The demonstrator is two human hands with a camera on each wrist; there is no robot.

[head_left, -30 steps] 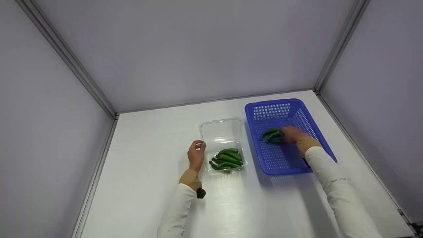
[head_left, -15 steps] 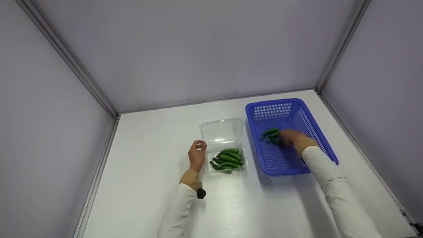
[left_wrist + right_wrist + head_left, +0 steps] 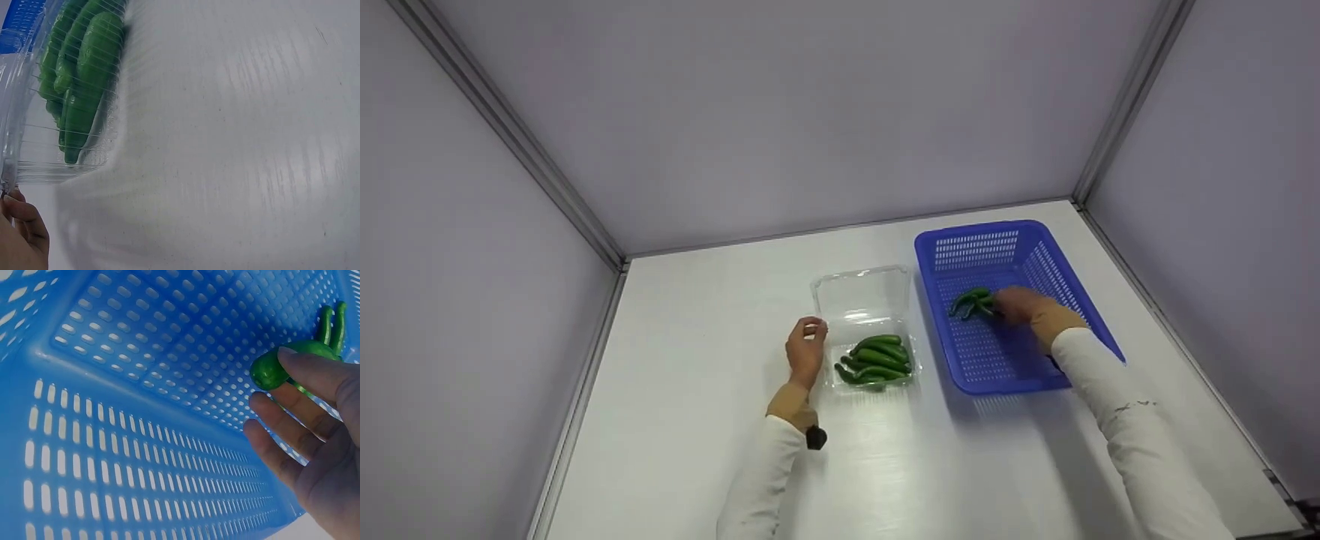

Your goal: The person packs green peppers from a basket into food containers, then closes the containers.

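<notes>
My left hand (image 3: 805,351) pinches the left edge of a clear hinged plastic container (image 3: 830,379) between thumb and fingertip. Its lid stands raised at the back, and several green peppers (image 3: 881,356) lie side by side inside. In the left wrist view the hand shows only at the lower left corner, by the container's rim (image 3: 11,140). Over in the blue basket (image 3: 926,289), my right hand (image 3: 1020,306) has its thumb on top of a green pepper (image 3: 269,372) and fingers under it, pinching it. A few more peppers (image 3: 971,300) lie just left of that hand on the basket floor.
The basket's slotted walls (image 3: 129,455) rise around the right hand. Both the basket and the container stand on a white table (image 3: 697,360). Grey panels (image 3: 840,120) close it in at the back and on both sides.
Peppers in the basket have shifted slightly under the right hand's fingers. The right hand itself has barely moved, and the left hand keeps its place on the container.
</notes>
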